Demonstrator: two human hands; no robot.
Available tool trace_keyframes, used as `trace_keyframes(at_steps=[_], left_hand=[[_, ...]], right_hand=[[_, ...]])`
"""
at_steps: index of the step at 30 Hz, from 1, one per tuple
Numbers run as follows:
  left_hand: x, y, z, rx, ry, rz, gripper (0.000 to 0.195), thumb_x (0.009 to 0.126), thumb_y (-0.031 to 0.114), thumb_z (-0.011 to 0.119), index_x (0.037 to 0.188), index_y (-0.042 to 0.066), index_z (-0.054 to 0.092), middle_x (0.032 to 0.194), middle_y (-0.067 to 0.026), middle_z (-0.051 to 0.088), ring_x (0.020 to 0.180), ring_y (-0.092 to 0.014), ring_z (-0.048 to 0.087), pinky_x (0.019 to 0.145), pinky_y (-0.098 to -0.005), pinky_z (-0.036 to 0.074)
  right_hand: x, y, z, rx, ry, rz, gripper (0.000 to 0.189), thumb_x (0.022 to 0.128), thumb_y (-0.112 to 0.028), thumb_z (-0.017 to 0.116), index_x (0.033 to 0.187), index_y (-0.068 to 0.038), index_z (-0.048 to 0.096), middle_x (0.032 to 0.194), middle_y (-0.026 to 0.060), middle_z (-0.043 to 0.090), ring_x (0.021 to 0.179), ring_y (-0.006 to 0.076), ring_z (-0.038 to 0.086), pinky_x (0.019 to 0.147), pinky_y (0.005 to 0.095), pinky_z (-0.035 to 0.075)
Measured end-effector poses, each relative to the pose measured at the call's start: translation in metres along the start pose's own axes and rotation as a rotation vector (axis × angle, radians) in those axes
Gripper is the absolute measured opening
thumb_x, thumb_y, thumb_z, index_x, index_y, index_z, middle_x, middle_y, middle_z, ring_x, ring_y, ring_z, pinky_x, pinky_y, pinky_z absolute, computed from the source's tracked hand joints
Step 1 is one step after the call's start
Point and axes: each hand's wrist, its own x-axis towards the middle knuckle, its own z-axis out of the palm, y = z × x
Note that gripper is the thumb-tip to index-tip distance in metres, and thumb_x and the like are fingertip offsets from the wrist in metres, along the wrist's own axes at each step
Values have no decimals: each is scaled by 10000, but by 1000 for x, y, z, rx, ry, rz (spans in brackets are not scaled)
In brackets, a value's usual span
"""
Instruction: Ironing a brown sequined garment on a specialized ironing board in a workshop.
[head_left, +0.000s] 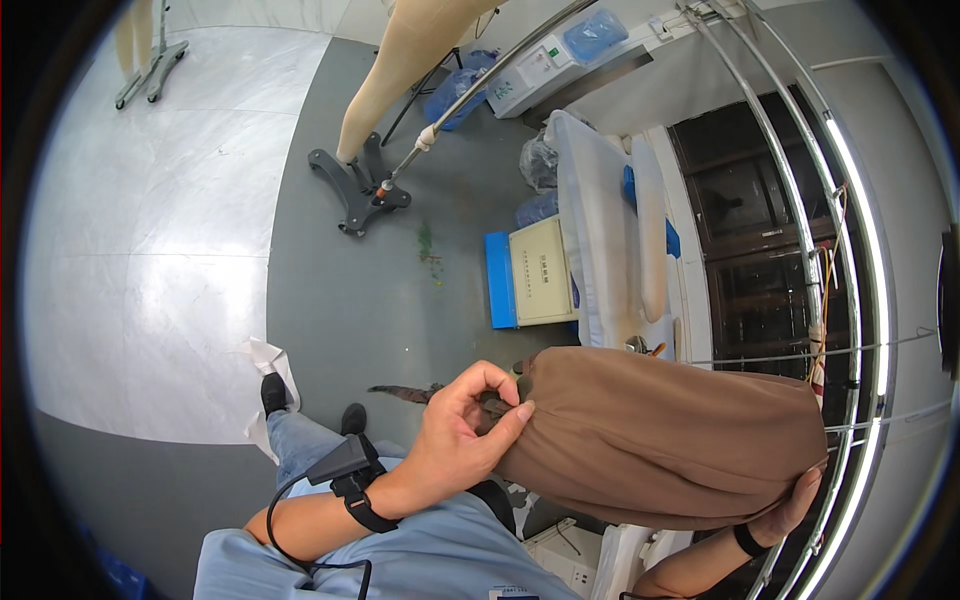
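Observation:
A brown cloth garment stretches across the space before me, its fabric gathered at the left end. My left hand pinches that gathered end between thumb and fingertips, beside some dark green material that its fingers partly hide. My right hand supports the far right end from below; most of its fingers are hidden behind the cloth. A patterned, dark strip of cloth juts out to the left behind my left hand.
Beyond the garment stands an ironing table with a pale cover, beside a cream and blue box. A mannequin on a wheeled base, a metal pole and a water dispenser stand further off. Metal rails run along the right.

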Motion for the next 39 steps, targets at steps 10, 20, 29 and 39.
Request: trace_keyframes(at_steps=[10, 20, 29, 39], left_hand=[[-4, 8, -1, -85, -8, -21, 444, 984, -81, 777, 1405, -43, 639, 1359, -123, 712, 1259, -136, 672, 1098, -293, 550], [-6, 3, -1, -99, 61, 214, 618, 937, -136, 791, 1452, -24, 468, 1283, -168, 712, 1213, -161, 699, 1044, -301, 585], [-8, 19, -1, 29, 75, 151, 260, 926, -130, 800, 1149, -51, 690, 1141, -95, 715, 1019, -96, 656, 901, -260, 535], [-6, 15, -5, 39, 19, 233, 324, 1003, -140, 687, 1321, -84, 663, 1257, -125, 737, 1149, -140, 705, 999, -297, 580]], right_hand=[[-3, 9, -12, 40, 57, 22, 710, 1089, -529, 659, 1512, 35, 568, 1466, 186, 657, 1304, 277, 656, 1168, 436, 486], [-1, 15, -12, 25, 83, 5, 713, 1099, -527, 642, 1520, 42, 555, 1459, 193, 655, 1296, 282, 658, 1151, 430, 499], [0, 22, -8, 25, 110, 26, 768, 1052, -511, 722, 1501, 81, 531, 1420, 202, 663, 1255, 269, 668, 1105, 429, 501], [2, 24, -16, 64, 50, 51, 703, 1102, -534, 635, 1529, 18, 550, 1467, 175, 651, 1300, 270, 652, 1151, 444, 500]])
